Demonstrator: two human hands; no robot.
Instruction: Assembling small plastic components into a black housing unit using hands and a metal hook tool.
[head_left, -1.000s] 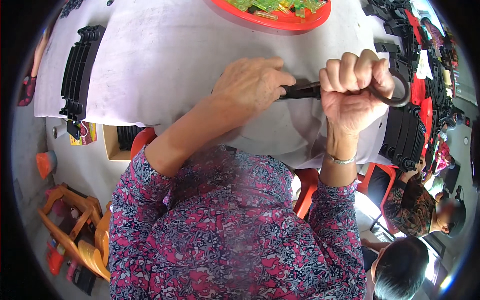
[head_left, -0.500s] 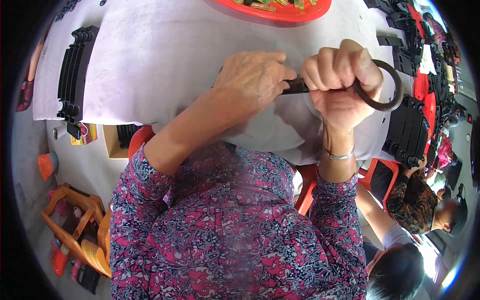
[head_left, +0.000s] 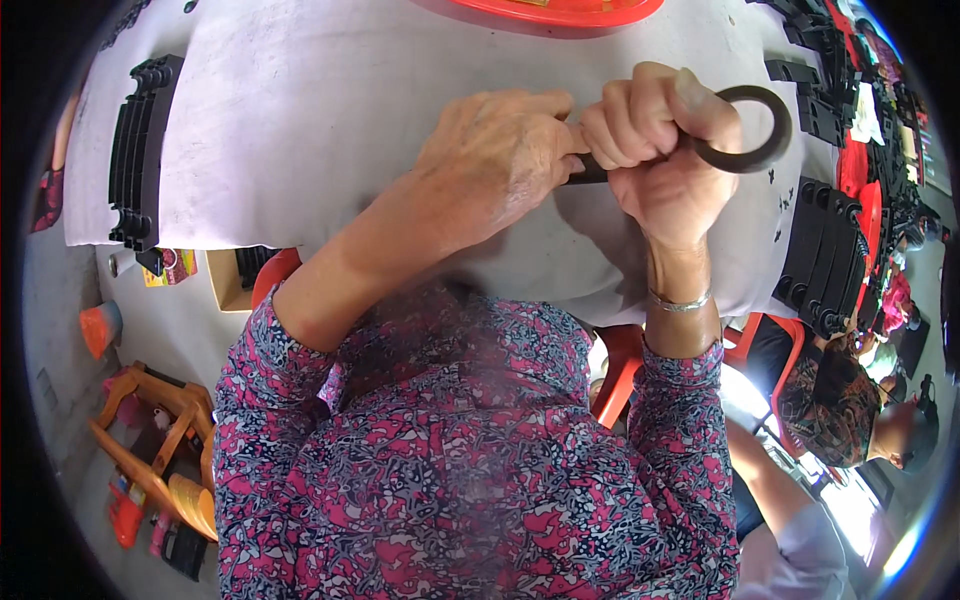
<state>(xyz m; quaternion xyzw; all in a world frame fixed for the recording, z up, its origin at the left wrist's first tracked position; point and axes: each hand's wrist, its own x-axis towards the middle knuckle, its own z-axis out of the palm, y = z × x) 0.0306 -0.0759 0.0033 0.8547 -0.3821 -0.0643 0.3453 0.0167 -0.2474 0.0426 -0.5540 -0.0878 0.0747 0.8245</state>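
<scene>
My right hand (head_left: 665, 150) is closed in a fist, palm side toward me, around a dark piece with a large ring-shaped end (head_left: 782, 125). The ring sticks out to the right of the fist, past the thumb. My left hand (head_left: 505, 145) is close beside it, its fingers curled on the other end of the same piece. A short dark length shows between the two hands; the rest is hidden, so its exact kind cannot be made out. Both hands are raised over the table's white cloth (head_left: 290, 130).
Black ribbed plastic parts (head_left: 140, 150) lie at the table's left, with more stacked black parts (head_left: 825, 255) at the right. A red tray (head_left: 560, 14) stands at the far edge of view. A wooden stool (head_left: 160, 440) is at lower left. People sit along the right side.
Both hands have shifted slightly up and left with the dark piece, and the ring has tilted. The red tray sits higher in view. A person at lower right has moved partly out of sight.
</scene>
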